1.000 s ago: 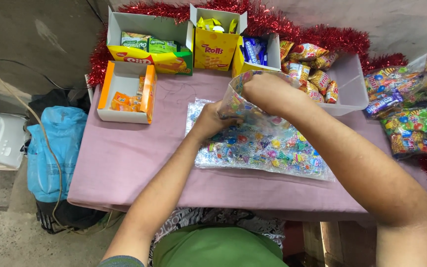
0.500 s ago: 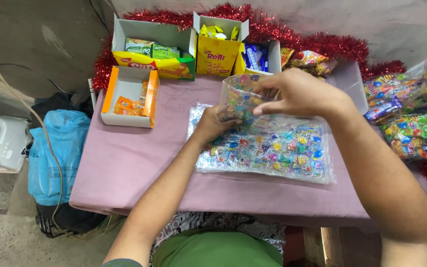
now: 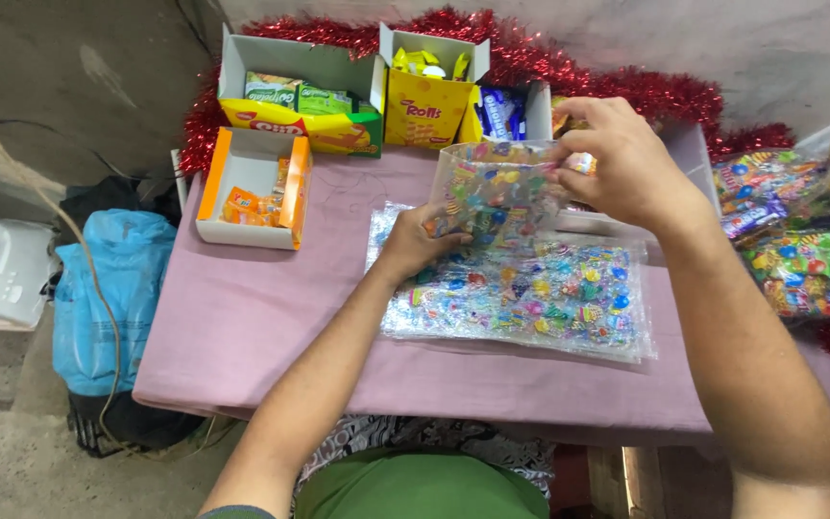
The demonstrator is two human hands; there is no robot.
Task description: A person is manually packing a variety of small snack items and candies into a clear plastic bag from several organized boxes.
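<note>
I hold a small clear packet of coloured sweets point(image 3: 492, 192) above the table. My left hand point(image 3: 417, 242) grips its lower left corner, and my right hand point(image 3: 617, 163) pinches its upper right edge. Under the packet lies a flat stack of clear plastic sheets filled with colourful sweets point(image 3: 530, 298), resting on the pink tablecloth point(image 3: 261, 327).
At the back stand an open orange-and-white box point(image 3: 252, 187), a wide snack box point(image 3: 300, 96), a yellow box point(image 3: 429, 101) and a box of blue packets point(image 3: 506, 113), with red tinsel point(image 3: 626, 86) behind. Candy bags point(image 3: 799, 240) pile at right. A blue bag point(image 3: 108, 288) sits on the floor at left.
Both hands have lifted the small packet slightly and spread it wider; my right hand has moved from its top toward the upper right edge.
</note>
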